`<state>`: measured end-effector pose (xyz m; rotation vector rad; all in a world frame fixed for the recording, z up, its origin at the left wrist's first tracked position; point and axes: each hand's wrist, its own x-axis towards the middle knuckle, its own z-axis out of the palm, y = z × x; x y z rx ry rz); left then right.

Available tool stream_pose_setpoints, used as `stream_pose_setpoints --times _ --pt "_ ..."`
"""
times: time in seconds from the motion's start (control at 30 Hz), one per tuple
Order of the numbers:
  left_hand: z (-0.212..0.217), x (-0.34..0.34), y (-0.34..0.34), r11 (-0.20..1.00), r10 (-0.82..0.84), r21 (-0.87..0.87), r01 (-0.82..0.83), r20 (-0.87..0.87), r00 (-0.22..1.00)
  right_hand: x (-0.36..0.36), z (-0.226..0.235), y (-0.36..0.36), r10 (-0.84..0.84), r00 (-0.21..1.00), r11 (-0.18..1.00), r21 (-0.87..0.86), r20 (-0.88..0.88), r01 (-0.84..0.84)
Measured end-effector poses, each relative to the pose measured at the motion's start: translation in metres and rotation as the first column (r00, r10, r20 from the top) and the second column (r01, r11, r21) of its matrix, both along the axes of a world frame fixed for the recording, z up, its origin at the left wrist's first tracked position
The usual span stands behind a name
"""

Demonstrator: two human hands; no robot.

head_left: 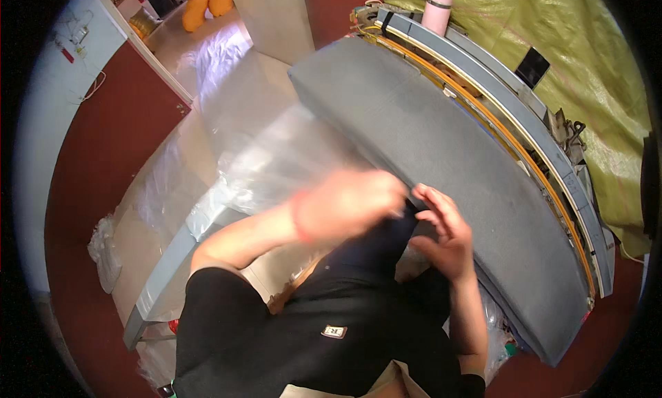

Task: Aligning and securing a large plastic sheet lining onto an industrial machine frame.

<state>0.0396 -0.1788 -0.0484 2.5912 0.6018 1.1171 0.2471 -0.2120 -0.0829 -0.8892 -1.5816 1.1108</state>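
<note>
My left hand (362, 199) is smeared by motion in front of my body, its fingers curled in; whether it holds anything cannot be made out. Close beside it is my right hand (447, 238), its fingers loosely bent and the thumb apart, with nothing visible in it. The right fingertips are at the near edge of a long grey padded panel (441, 143), though contact is unclear. Thin clear plastic sheeting (269, 146), partly blurred, spreads from near my left hand toward the far left.
Beyond the panel runs a blue-grey metal rail (496, 70) with an orange strip (514, 146). A pink bottle (437, 11) and a dark phone-like slab (533, 68) are by it, near a yellow-green tarp (586, 60). A plastic-wrapped grey bar (169, 260) stands at left.
</note>
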Motion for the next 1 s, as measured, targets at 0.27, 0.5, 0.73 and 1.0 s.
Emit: stream_pose_setpoints --times 0.27,0.5,0.73,1.0 --pt "0.047 0.066 0.013 0.942 -0.122 0.315 0.115 0.002 0.993 0.062 -0.021 -0.054 0.371 0.925 0.891 -0.310 0.078 -0.332" --pt "0.044 0.091 0.022 0.805 -0.412 -0.535 0.255 -0.196 0.890 0.309 -0.017 -0.217 -0.453 0.396 0.646 -0.013 0.799 0.763" --pt "-0.072 0.023 0.075 0.917 -0.398 -0.324 0.232 -0.769 0.500 0.450 0.033 -0.379 -0.524 -0.624 -0.253 0.594 0.579 0.763" --pt "0.090 -0.148 0.267 0.680 0.632 0.443 -0.584 -0.758 0.160 0.496 -0.050 -0.311 -0.695 -0.202 0.102 0.372 0.691 0.923"
